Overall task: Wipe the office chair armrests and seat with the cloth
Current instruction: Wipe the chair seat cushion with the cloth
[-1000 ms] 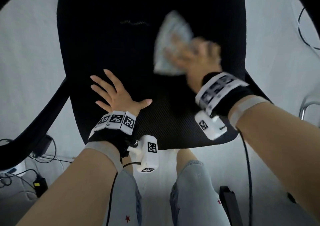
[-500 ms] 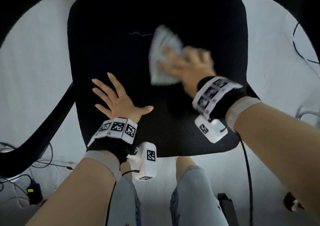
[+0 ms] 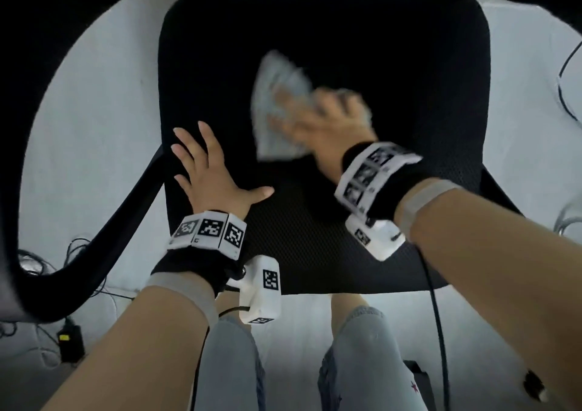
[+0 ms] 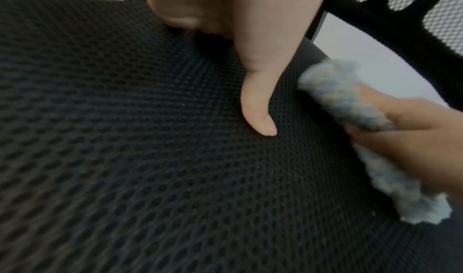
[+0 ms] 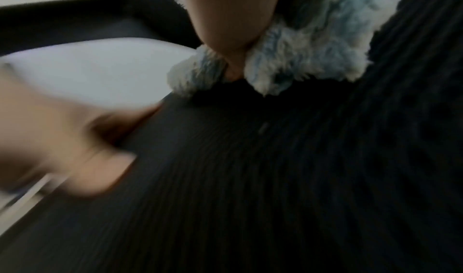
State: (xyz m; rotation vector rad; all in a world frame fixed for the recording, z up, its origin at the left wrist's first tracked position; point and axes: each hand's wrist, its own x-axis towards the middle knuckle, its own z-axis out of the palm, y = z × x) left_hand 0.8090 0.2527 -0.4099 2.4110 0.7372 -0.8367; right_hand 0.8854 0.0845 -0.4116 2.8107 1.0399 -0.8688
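Two hands on the seat (image 3: 362,48): left hand (image 3: 208,171) spread flat near its left front edge, fingers straight, pressing the mesh and gripping nothing; right hand (image 3: 327,121) over the seat's middle, laid on the cloth (image 3: 277,96) and blurred with motion. Hard to tell from that blur alone how far the right fingers curl, but thumb plainly tucked into the pile in the right wrist view, cloth (image 5: 313,45) bunched around it, so held. Fluffy pale blue-and-white fabric, judged soft, light and limp, likely to fold or roll under a stroke, as at the rolled edge (image 4: 355,107) in the left wrist view. Best handled with a broad palm on top, a fold pinched by the thumb. Seat mesh textured, probably grippy against the pile. Left armrest (image 3: 104,244) beside the seat, untouched now.
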